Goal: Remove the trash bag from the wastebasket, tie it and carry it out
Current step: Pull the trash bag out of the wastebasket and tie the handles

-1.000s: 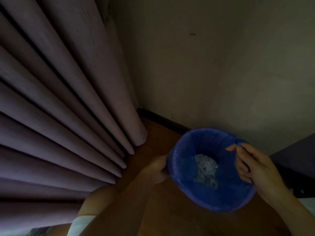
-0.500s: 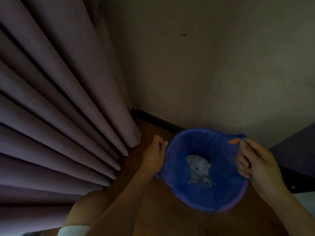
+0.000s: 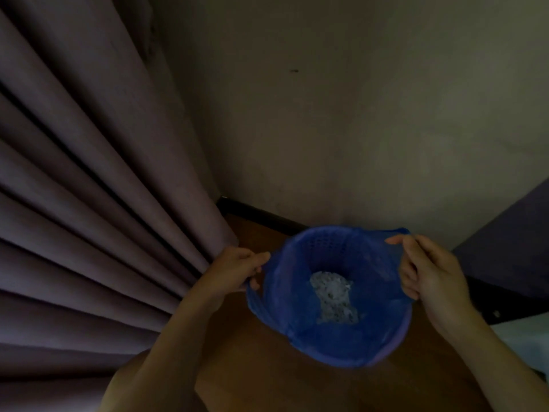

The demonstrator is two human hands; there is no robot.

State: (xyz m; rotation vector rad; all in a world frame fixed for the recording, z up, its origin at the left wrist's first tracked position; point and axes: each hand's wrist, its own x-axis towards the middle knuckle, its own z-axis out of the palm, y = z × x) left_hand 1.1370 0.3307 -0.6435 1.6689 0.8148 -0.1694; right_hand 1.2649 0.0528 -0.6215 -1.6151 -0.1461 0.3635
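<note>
Trash bag [image 3: 300,295], thin blue plastic, is still lining the wastebasket [image 3: 393,350] in the lower centre-right of the frame, with a pale crumpled wad of rubbish [image 3: 334,298] lying at its bottom. A second ago the left hand [image 3: 234,270] was low against the basket's left side; now it is sitting at the rim, fingers closed in a pinch on the bag's left edge. The right hand [image 3: 430,275] is keeping its pinch on the opposite edge, at the right of the rim, where the plastic is pulling up into a small peak. Both edges are now being held, so the bag seems to be coming free of the rim, and lifting it out looks like the step in hand. Curtain [image 3: 98,209] folds are filling the left of the frame, just beside the left hand. Tying and carrying are not yet begun.
</note>
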